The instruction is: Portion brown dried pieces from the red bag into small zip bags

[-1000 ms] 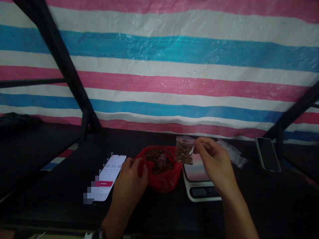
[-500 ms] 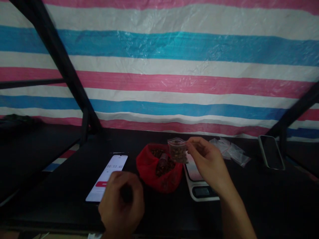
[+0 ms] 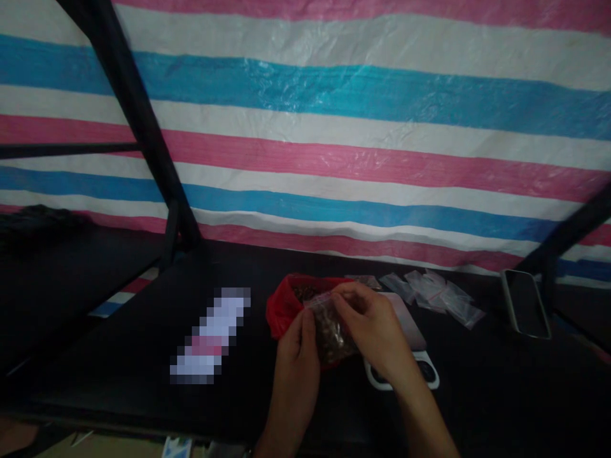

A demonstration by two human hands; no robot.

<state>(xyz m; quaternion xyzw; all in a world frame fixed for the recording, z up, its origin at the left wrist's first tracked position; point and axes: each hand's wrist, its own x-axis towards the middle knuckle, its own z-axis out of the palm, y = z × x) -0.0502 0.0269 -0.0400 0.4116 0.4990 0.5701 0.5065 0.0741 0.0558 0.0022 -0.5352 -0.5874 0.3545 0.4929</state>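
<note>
A small clear zip bag [image 3: 331, 334] with brown bits inside hangs between my two hands. My left hand [image 3: 298, 356] pinches its top left corner, and my right hand [image 3: 370, 318] grips the top right. Behind the zip bag lies a red bag [image 3: 281, 305] holding more brown bits, partly covered by the zip bag and my hands. A white kitchen scale [image 3: 405, 324] sits under and beyond my right hand, its display partly hidden by my wrist.
Several clear zip bags [image 3: 434, 292] lie behind the scale. A dark-screened phone [image 3: 526, 304] rests at the right, and a pixelated lit phone [image 3: 210, 340] at the left. Black frame bars [image 3: 143, 133] rise from the black table [image 3: 119, 369] before a striped sheet [image 3: 305, 152].
My left hand has moved right and up from near the lit phone and taken hold of the zip bag. The zip bag has come lower and closer, in front of the red bag.
</note>
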